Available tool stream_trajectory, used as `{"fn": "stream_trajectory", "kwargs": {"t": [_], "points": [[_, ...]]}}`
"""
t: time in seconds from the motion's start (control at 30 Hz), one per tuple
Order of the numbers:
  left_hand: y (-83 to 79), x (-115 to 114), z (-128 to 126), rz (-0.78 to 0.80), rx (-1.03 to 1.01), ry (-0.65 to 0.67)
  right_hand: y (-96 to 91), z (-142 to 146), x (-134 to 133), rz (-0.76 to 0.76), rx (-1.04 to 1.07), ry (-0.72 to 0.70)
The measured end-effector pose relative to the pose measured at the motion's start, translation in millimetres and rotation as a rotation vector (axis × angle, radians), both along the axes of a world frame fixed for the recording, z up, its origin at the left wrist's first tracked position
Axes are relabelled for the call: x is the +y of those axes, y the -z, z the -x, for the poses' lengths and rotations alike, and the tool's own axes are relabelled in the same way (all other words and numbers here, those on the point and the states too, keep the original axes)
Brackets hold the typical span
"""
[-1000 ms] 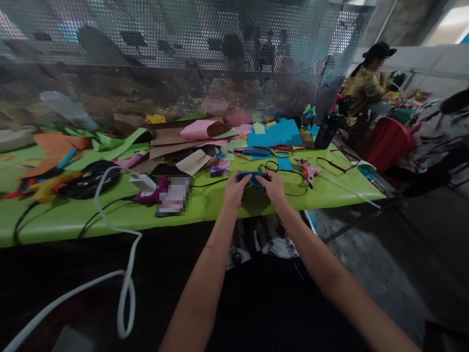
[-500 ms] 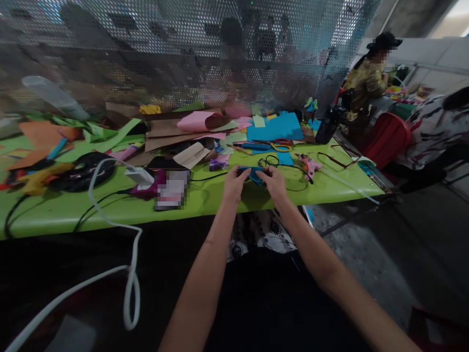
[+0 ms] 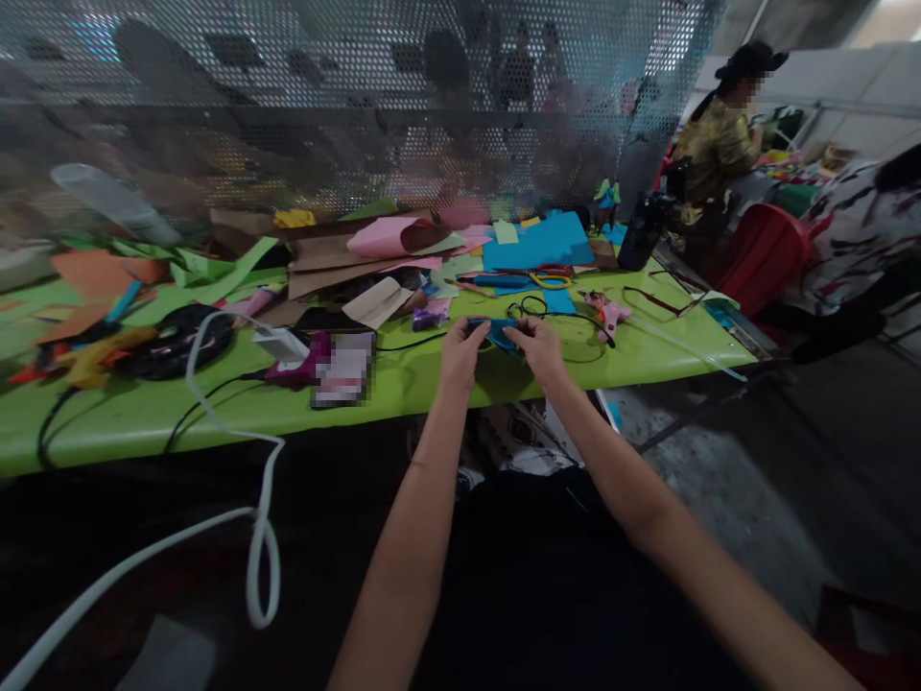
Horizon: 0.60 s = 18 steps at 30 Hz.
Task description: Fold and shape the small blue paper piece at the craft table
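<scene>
Fold step, by the look: left hand [image 3: 460,353] and right hand [image 3: 538,350] each pinch one end of blue paper piece [image 3: 498,333] just over green tabletop [image 3: 432,386] near its front edge; next move needs a firm, even pinch on both ends.

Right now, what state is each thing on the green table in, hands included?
left hand, grip shut on blue paper piece.
right hand, grip shut on its other end.
blue paper piece, pinched between both hands over the green table.
glue gun, lying on its side, untouched.
scissors, flat on blue sheet, untouched.
pink sheet, curled over.
white cable, looped, hanging off the table edge.
black bottle, upright.
</scene>
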<state>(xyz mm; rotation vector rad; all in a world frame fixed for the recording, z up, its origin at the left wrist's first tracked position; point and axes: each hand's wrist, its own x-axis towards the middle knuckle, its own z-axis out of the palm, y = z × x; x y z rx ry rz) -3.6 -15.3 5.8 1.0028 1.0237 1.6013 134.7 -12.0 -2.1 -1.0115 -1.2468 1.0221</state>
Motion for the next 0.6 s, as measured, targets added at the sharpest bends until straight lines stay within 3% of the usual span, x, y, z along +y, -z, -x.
{"fn": "stream_trajectory", "kwargs": {"t": [0.2,0.27,0.37,0.43,0.53,0.57,0.6], "points": [[0.5,1,-1,0.007,0.009,-0.040,-5.8,1,1,-0.018,0.023,0.000],[1.7,1,0,0.002,-0.011,-0.075,-10.7,-4,-15,-0.065,0.031,0.041],[3.5,1,4,0.003,-0.058,-0.122,-8.0,-12,-62,-0.108,-0.032,0.086],[3.5,0,10,0.005,-0.082,-0.123,5.6,-12,-96,-0.055,-0.105,-0.038],[0.8,-1,18,0.025,-0.042,-0.062,35.3,-2,-128,0.146,-0.194,-0.484],[-0.5,0,20,0.036,-0.012,-0.035,43.3,1,-133,0.219,-0.207,-0.496],[-1.9,1,21,0.046,0.021,-0.003,48.7,3,-136,0.270,-0.216,-0.422]]}}
